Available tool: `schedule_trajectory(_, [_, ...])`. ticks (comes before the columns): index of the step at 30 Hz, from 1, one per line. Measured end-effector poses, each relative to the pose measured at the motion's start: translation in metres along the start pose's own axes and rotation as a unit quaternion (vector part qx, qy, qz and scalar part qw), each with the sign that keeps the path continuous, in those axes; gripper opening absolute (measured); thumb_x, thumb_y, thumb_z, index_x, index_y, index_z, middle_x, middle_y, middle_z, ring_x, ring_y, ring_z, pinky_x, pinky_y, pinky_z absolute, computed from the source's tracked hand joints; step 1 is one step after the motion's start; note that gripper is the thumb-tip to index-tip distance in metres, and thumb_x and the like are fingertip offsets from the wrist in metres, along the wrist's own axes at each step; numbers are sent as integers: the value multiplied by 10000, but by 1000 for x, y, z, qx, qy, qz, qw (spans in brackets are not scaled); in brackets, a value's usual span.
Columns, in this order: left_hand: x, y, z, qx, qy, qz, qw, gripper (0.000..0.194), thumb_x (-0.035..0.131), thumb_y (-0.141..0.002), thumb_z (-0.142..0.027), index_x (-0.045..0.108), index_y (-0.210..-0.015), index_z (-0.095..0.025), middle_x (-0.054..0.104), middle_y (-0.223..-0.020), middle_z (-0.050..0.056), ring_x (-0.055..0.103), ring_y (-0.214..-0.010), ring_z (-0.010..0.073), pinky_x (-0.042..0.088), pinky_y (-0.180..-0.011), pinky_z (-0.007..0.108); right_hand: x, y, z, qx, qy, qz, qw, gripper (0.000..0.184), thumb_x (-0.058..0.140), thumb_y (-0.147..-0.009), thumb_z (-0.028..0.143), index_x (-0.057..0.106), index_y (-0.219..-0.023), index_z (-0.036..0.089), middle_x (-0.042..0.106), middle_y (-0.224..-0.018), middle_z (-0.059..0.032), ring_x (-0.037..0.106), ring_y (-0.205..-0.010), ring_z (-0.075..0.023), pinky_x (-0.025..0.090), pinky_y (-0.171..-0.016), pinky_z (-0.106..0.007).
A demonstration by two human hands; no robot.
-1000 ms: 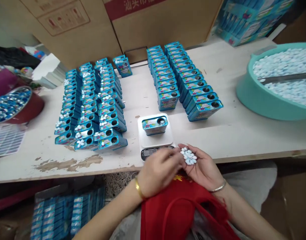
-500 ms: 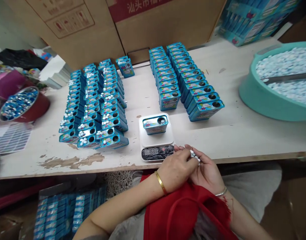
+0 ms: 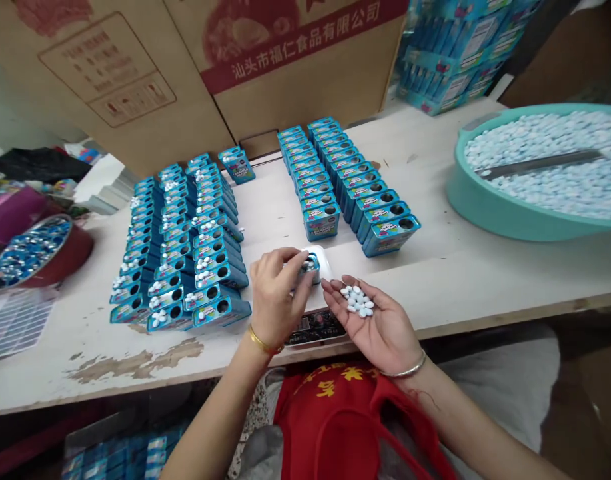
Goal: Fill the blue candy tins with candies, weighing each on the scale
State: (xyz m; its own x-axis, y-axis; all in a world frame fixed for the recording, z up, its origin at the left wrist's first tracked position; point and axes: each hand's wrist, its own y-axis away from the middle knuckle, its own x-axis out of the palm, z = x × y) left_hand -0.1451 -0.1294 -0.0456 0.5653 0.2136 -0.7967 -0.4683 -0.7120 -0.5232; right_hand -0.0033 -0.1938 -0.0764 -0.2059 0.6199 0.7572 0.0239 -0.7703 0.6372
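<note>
Cupping white candies (image 3: 359, 302) in open right hand (image 3: 389, 337), mid-frame, risked spills by tipping; had left hand (image 3: 272, 290) half-closed at tin (image 3: 316, 272), hold unclear.

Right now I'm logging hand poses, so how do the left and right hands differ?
The left hand is back up, fingers at the tin on the scale; the right hand is palm up, holding white candies. The left wrist wears a gold bangle, the right a silver bangle. Both hands are bare.
</note>
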Motion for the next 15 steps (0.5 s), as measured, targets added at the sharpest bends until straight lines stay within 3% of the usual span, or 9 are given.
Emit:
schedule_trajectory(5, [10,20,-26,52,62,114,990,176,547,-866,-324,624,-971,-205,607,-969,56,523,-897,184,347,-767,338,1,2,2,12,12,24,1000,288,372,-913,175,653,-910,116,723,-902,-112,695,-832,-161,582,-674,-249])
schedule_trajectory(9, [25,37,-47,26,65,163,984,204,453,-915,-294,618,-859,-188,609,-899,51,506,-821,166,326,-718,331,-10,2,2,1,17,20,1000,266,390,-906,179,651,-928,130,720,-939,-104,669,-954,-161,566,-770,-252])
schedule_trajectory(11, [26,35,-46,20,78,146,986,202,441,-922,-287,604,-859,-185,617,-901,46,513,-827,158,330,-748,334,-14,1,2,2,16,18,1000,251,405,-900,174,653,-919,140,721,-932,-95,674,-929,-153,572,-747,-245])
schedule_trajectory(15, [12,12,-22,-10,41,25,999,125,498,-901,-273,592,-879,-194,619,-908,33,536,-879,157,317,-832,350,-13,1,4,-16,9,8,1000,240,428,-885,168,663,-849,134,721,-900,-107,676,-930,-180,566,-821,-320])
